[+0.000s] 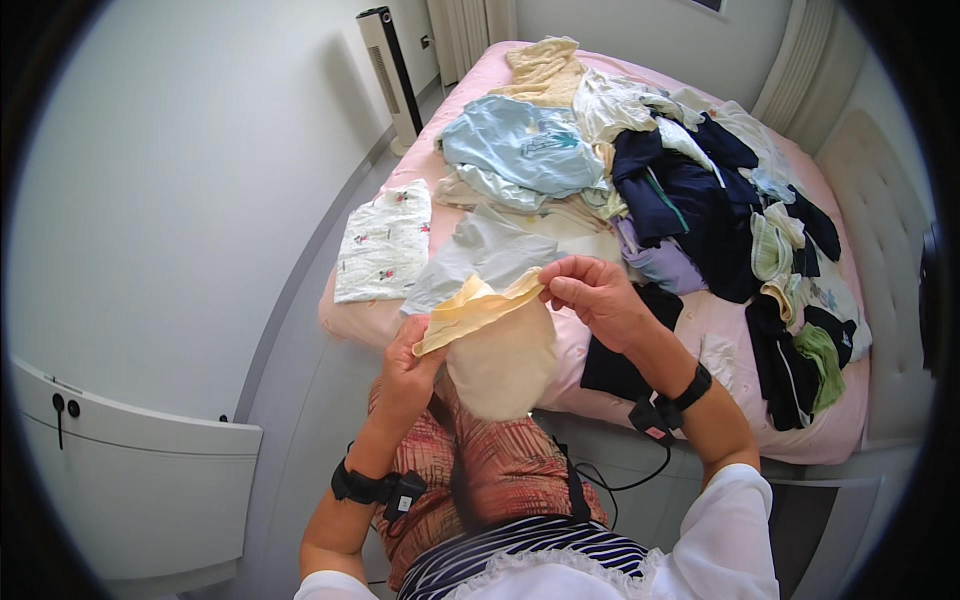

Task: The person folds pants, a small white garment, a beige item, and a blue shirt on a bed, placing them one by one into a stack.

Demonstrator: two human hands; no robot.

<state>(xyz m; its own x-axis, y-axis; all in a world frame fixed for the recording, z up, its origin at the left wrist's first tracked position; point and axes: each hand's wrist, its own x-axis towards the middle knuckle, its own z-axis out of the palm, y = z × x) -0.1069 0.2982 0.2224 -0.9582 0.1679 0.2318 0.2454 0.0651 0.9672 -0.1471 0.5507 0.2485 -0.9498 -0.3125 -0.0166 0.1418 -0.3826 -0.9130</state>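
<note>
Between my hands hangs a small cream cloth garment with a pale yellow upper edge; its exact kind is unclear. My left hand pinches one end of that edge, and higher up my right hand pinches the other, so the edge slants. The rounded lower part droops in front of my patterned trousers. Just beyond it, a light grey cloth lies spread on the pink-sheeted bed. To the left of the grey cloth rests a white printed fabric piece, folded flat.
A loose heap on the bed includes a light blue shirt, a navy garment and a purple cloth. Black clothing hangs near the front edge. A tower fan stands by the wall; a white cabinet is at left.
</note>
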